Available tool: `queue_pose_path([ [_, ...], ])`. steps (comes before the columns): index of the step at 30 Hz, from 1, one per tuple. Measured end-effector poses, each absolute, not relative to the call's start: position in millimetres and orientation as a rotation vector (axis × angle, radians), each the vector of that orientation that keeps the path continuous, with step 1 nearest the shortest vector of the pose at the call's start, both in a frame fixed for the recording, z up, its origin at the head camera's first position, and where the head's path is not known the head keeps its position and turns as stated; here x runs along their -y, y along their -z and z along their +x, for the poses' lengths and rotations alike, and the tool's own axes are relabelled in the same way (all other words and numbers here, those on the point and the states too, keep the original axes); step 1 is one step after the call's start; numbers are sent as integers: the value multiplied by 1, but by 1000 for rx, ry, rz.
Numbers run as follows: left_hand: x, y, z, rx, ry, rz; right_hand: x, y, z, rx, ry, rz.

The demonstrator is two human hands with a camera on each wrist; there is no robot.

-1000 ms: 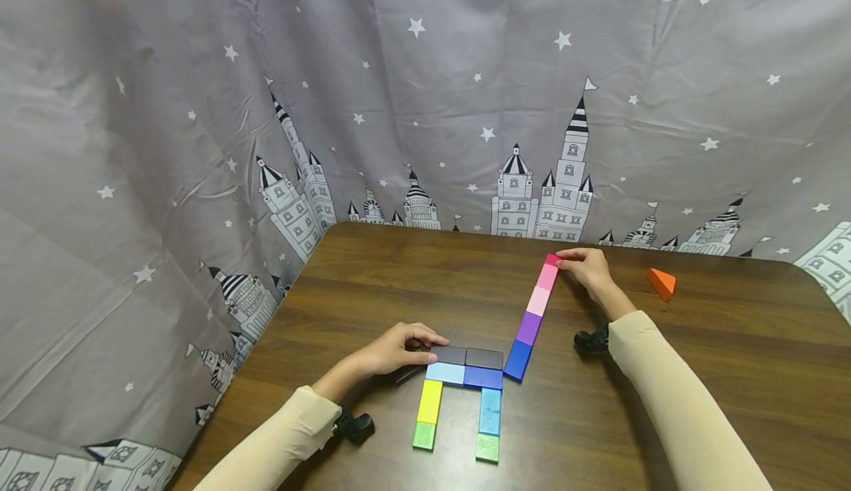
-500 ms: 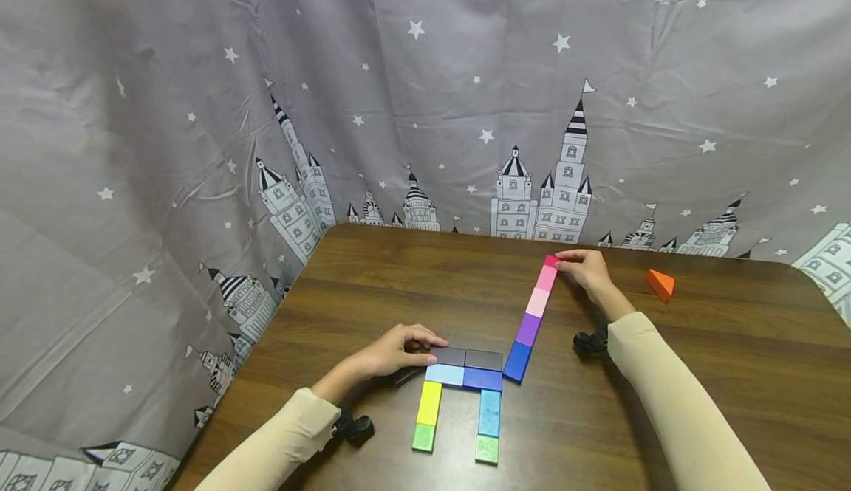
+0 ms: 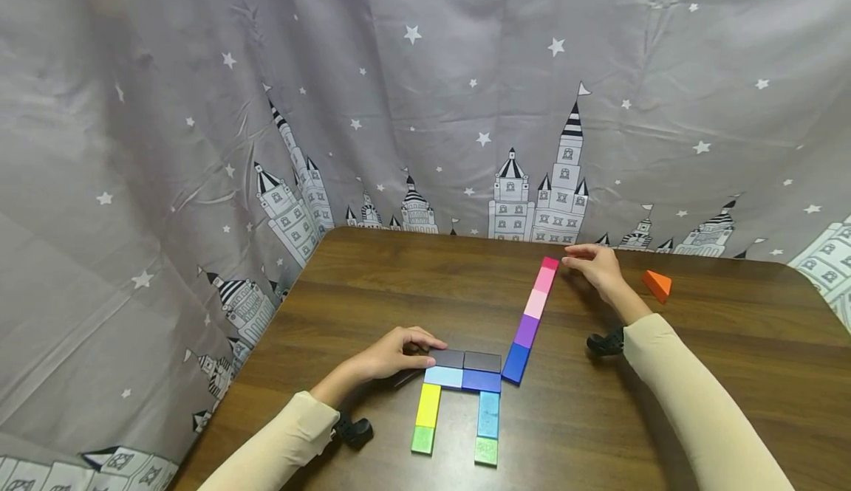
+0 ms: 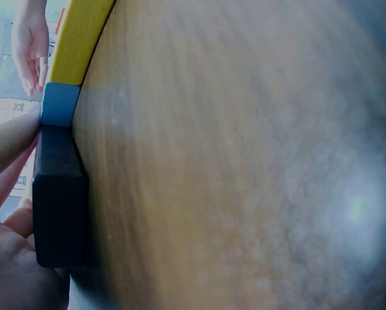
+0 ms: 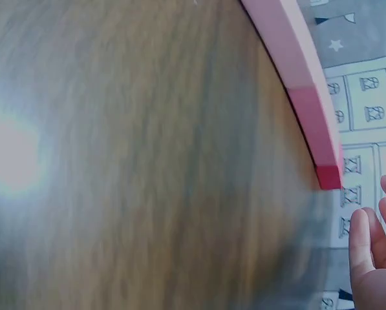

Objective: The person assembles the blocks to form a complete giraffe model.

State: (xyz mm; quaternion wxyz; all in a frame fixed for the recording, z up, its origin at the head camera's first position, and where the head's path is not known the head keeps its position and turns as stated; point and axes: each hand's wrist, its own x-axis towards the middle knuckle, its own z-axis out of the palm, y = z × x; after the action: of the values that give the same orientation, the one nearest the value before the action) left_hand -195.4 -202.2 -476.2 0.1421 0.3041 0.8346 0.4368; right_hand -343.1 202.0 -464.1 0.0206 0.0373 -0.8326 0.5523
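Note:
Flat coloured blocks lie end to end on the table. My left hand [image 3: 392,351] stays at the left end of the dark grey block [image 3: 448,359], its thumb and fingers around that end. Under this hand a second dark block [image 3: 405,379] is partly hidden. A light blue block [image 3: 444,377] and a blue block [image 3: 482,381] adjoin the grey ones. Yellow [image 3: 428,405], sky blue [image 3: 488,414] and green blocks extend toward me. A slanted row runs from a dark blue block [image 3: 515,364] to a red block [image 3: 549,263]. My right hand [image 3: 597,266] hovers just right of the red end, holding nothing.
An orange triangular block [image 3: 657,286] lies on the table [image 3: 718,343] to the right of my right hand. Behind the table's far edge hangs a grey curtain [image 3: 399,107] with castles and stars. Both wrists carry black devices.
My right hand has come off the red block and shifted slightly right, thumb and fingers parted. My left hand and the blocks keep their places; the view tilts slightly.

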Motion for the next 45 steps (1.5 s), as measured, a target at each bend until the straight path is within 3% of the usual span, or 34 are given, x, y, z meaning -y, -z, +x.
queue_pose_path([
  [22, 201, 479, -191, -2403, -1292, 829, -282, 438, -309, 2515, -1633, 185],
  [34, 203, 476, -194, -2395, -1269, 855, -315, 442, -294, 2317, -1788, -80],
  [45, 201, 474, -194, -2386, -1298, 863, -324, 454, -291, 2362, -1610, -397],
])
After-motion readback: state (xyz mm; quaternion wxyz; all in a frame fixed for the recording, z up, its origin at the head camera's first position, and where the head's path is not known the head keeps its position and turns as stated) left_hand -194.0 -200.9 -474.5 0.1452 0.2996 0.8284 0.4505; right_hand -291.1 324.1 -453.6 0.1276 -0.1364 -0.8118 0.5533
